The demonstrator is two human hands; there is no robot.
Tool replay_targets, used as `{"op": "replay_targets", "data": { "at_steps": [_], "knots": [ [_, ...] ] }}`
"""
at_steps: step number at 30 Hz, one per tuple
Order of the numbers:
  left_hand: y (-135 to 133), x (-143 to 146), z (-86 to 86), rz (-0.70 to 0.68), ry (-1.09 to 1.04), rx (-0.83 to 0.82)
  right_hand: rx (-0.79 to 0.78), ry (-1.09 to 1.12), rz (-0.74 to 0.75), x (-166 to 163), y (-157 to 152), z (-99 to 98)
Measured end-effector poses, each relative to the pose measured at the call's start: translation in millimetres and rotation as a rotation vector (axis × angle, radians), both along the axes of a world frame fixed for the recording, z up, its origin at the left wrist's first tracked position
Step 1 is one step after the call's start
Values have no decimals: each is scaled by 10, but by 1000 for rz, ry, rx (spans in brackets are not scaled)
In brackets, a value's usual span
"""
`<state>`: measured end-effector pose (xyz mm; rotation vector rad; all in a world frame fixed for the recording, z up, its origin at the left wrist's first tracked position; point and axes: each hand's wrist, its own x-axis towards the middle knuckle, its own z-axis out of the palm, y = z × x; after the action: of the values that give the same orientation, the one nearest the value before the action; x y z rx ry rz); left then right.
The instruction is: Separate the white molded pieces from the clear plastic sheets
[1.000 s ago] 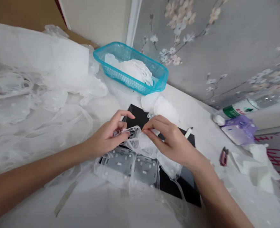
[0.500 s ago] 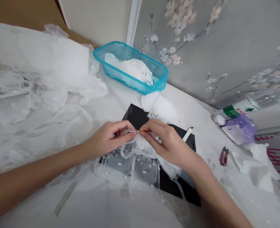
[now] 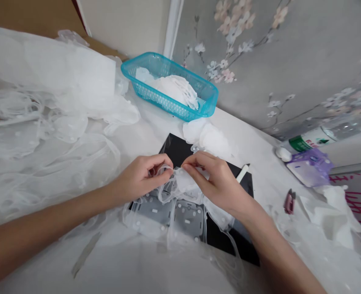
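Observation:
Over a black board [image 3: 178,150], both my hands pinch a soft, translucent moulded sheet [image 3: 187,218] that looks like silicone. Thumb and forefinger of my left hand [image 3: 145,173] are closed on a thin clear edge strip [image 3: 164,197], which loops down below the fingers. My right hand [image 3: 215,175] pinches the sheet's edge close by, above a whitish flap [image 3: 185,182]; the fingers hide the exact spot. A short stretch of strip spans the small gap between my fingertips. Flat panels with small holes and slots lie below the hands on the board.
Behind stands a blue plastic basket [image 3: 171,108] holding white pieces, with more white pieces [image 3: 211,136] before it. Translucent sheets and scraps [image 3: 52,163] heap at left. To the right lie a white-handled tool [image 3: 242,173], small red snippers [image 3: 290,201], a purple packet [image 3: 312,165] and a bottle [image 3: 315,139].
My fingertips have moved slightly apart, the left one leftward and the right one rightward, and the strip now stretches across the gap. Both hands keep their pinch.

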<state>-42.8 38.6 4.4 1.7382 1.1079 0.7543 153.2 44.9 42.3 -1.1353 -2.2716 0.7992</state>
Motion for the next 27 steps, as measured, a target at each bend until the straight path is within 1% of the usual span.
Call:
{"op": "replay_targets", "data": {
  "at_steps": [5,7,8,10,12,13,16,18,20,21,23,24,25,26,27],
  "knots": [
    [-5,-2,4,1,-5,-32,-9,0,-16,-14,-3,-29],
    [-6,-7,3,5,-17,-54,38,-3,-69,20,28,-28],
    [-6,-8,3,10,-28,-69,78,2,-129,53,52,-18],
    [-7,-7,7,35,-60,-99,141,42,-306,147,109,23],
    [-9,-1,11,63,-94,-130,161,118,-486,260,167,78],
    [-9,3,12,76,-107,-148,150,161,-552,318,197,102],
    [2,14,12,132,-141,-200,76,289,-672,482,299,107],
    [27,18,9,217,-172,-203,-19,339,-722,585,389,38],
    [68,18,0,350,-207,-174,-73,263,-761,670,481,-59],
    [94,18,-7,426,-230,-164,-54,168,-772,697,513,-101],
    [145,17,-30,570,-297,-170,69,-49,-768,699,523,-138],
    [167,16,-43,623,-338,-183,133,-131,-735,668,494,-127],
    [184,17,-57,660,-374,-194,164,-181,-672,617,442,-98],
    [195,18,-69,678,-399,-193,151,-209,-575,549,373,-55],
    [199,19,-78,683,-411,-180,89,-232,-439,471,292,-7]
  ]
}}
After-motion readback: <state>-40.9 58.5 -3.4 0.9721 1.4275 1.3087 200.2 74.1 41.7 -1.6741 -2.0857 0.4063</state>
